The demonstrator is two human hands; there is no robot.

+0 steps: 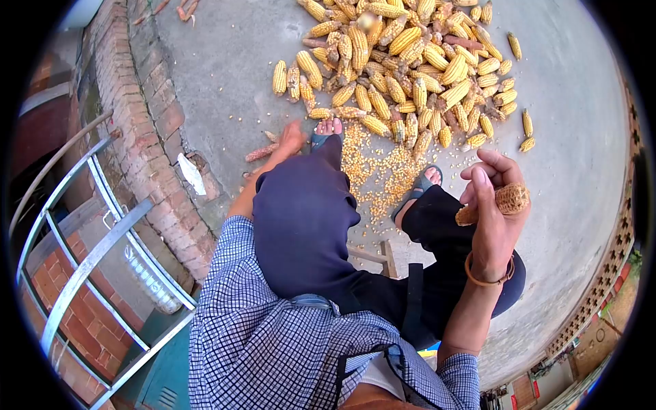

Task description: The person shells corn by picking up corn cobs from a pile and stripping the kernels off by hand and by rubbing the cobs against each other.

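From here I see a metal rail (102,251) and a brick ledge (140,150) at far left, then the blurred left hand (292,139) near a reddish cob (262,152) on the ground (581,171), its fingers too smeared to tell open from closed. A raised knee (301,205) juts between the hands, with loose kernels (372,178) and the corn pile (417,68) beyond; rightmost, the right hand (493,222) has its fingers curled around a bare cob (514,198), its ends showing either side of the thumb.
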